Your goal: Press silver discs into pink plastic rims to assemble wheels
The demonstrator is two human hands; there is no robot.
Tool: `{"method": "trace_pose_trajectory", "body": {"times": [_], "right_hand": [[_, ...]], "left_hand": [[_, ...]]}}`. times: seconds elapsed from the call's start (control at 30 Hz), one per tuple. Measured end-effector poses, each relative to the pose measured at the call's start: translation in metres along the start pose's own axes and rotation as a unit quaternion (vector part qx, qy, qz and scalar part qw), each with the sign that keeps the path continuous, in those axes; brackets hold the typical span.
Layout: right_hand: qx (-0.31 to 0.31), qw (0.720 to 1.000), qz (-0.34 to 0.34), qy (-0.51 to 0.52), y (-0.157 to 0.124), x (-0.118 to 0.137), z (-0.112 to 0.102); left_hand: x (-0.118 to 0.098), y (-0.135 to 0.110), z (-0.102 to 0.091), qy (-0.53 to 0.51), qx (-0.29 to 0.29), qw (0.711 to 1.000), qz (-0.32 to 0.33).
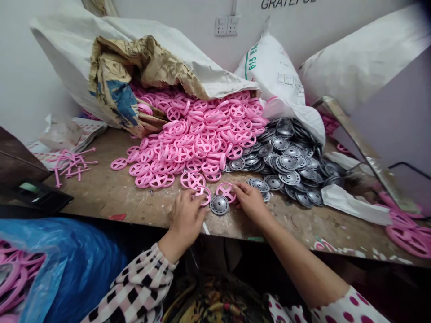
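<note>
My left hand (185,215) rests on the wooden table (117,197) with its fingers curled on a pink plastic wheel (203,194). A little to the right, my right hand (248,200) pinches another pink wheel (225,190). Between the two hands lies a single grey round disc (219,204), flat on the table. Behind them spreads a big heap of pink wheels (198,134), spilling from a torn paper sack (134,76). To the right of the pink wheels lies a pile of grey discs (289,161).
White sacks (276,72) lean on the back wall. A blue plastic bag (67,264) with pink rings sits at the lower left. Pink sprue pieces (72,162) lie at the far left, more pink rings (409,233) at the far right, and a dark device (37,193) on the left edge.
</note>
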State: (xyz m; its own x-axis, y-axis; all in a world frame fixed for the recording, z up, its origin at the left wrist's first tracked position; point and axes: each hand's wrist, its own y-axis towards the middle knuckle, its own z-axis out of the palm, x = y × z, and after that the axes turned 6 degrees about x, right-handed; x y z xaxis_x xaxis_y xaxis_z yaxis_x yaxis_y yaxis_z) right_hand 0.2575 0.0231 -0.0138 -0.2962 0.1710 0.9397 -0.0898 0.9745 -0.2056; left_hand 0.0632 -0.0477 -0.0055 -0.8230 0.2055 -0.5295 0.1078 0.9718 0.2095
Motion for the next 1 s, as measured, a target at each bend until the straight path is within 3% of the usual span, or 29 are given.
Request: {"method": "trace_pose_trajectory", "body": {"times": [0.1,0.2,0.6,0.77,0.9,0.97,1.0], "right_hand": [[0.017,1.000,0.012,0.007,-0.004,0.003,0.002],[0.037,0.999,0.018,0.005,-0.009,0.004,0.002],[0.095,0.992,0.013,0.077,-0.037,0.001,0.007],[0.144,0.979,-0.019,0.144,-0.045,0.002,0.008],[0.158,0.966,-0.002,0.206,-0.052,0.008,0.005],[0.151,0.964,-0.003,0.220,-0.056,0.012,0.004],[0.150,0.964,-0.014,0.217,-0.058,0.015,0.004]], "left_hand": [[-0.014,0.008,0.004,0.082,0.074,0.994,-0.004],[-0.020,0.015,0.010,0.105,0.098,0.990,-0.014],[-0.013,0.019,0.016,0.051,0.048,0.997,-0.043],[-0.016,0.021,0.008,0.037,0.047,0.997,-0.046],[-0.022,0.020,-0.004,-0.088,0.021,0.995,-0.028],[-0.026,0.019,-0.007,-0.259,0.063,0.963,-0.036],[-0.027,0.019,-0.007,-0.358,0.096,0.927,-0.053]]}}
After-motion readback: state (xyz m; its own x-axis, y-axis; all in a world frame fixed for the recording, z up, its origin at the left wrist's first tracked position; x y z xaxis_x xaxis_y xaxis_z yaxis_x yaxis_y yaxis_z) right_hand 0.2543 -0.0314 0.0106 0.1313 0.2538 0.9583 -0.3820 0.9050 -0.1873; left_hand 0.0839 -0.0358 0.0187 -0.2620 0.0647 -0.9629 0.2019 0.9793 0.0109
